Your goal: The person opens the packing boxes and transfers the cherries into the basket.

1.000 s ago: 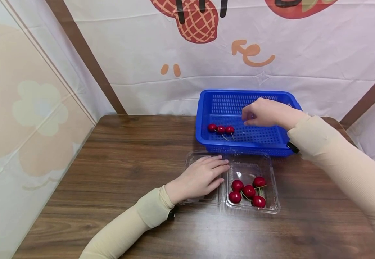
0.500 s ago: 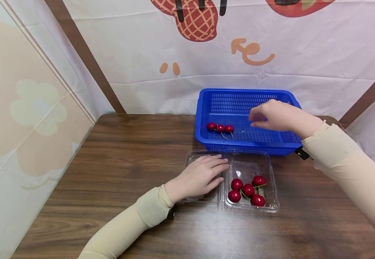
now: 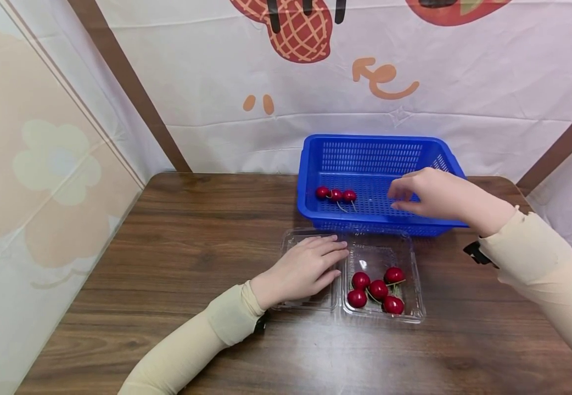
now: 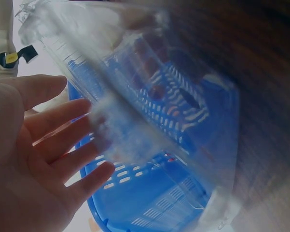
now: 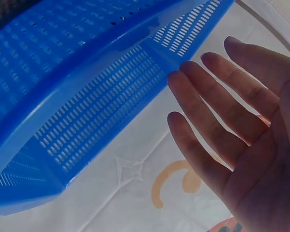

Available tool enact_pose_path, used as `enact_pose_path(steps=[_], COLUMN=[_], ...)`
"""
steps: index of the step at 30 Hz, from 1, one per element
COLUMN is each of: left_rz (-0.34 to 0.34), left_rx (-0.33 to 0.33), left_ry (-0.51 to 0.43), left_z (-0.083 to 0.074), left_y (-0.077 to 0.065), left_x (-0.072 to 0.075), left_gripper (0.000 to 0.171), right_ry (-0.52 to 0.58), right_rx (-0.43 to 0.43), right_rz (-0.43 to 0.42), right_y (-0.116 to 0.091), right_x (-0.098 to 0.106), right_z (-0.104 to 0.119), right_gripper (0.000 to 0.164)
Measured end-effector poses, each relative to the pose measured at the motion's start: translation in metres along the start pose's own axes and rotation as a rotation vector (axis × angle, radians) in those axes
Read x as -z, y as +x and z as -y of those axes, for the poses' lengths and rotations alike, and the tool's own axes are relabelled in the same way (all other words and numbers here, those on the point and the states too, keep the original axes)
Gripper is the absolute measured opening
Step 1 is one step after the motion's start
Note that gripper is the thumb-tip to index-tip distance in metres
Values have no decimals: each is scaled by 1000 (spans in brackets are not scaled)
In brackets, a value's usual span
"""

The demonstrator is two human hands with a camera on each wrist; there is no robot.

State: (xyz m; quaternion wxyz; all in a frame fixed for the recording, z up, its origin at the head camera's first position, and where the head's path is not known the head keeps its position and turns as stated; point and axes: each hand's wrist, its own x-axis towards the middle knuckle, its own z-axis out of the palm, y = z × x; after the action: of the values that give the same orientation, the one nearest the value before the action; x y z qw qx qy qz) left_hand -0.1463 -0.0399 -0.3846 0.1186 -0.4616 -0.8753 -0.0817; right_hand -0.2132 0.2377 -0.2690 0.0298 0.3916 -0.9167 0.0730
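Observation:
My left hand [image 3: 303,271] lies with spread fingers over the left half of a clear plastic clamshell box [image 3: 416,285], its fingertips at the middle fold. In the left wrist view the fingers reach to the clear plastic. Several dark red cherries [image 3: 378,289] with stems sit in the box's right half. Over the right part of a blue plastic basket [image 3: 306,181] is my right hand [image 3: 429,195], fingers loosely bent and holding nothing, as the right wrist view also shows. Three cherries [image 3: 336,195] lie in a row on the basket's floor at the left.
A brown wood-grain table [image 3: 182,247] carries everything. The basket stands at its back edge, right behind the box. A printed cloth [image 3: 217,71] hangs behind the table, and another covers the left side.
My right hand has moved right and toward me over the basket, from its middle to its right part. The left hand, box and cherries have stayed in place.

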Motion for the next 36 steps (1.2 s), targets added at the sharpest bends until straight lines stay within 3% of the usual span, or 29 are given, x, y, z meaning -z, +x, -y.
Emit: enact_pose_path(steps=[8, 22, 36], left_rz=[7, -1, 12], left_rx=[-1, -9, -1], left_ry=[-3, -4, 9], left_z=[0, 1, 1], left_y=[-1, -1, -2], left_x=[-1, 0, 0], left_gripper=[39, 39, 40], right_ry=[-16, -8, 32], right_rx=[3, 26, 42], right_rz=[-13, -107, -113], right_y=[-14, -30, -44], right_x=[-8, -24, -46], right_z=[11, 24, 37], right_gripper=[9, 9, 13])
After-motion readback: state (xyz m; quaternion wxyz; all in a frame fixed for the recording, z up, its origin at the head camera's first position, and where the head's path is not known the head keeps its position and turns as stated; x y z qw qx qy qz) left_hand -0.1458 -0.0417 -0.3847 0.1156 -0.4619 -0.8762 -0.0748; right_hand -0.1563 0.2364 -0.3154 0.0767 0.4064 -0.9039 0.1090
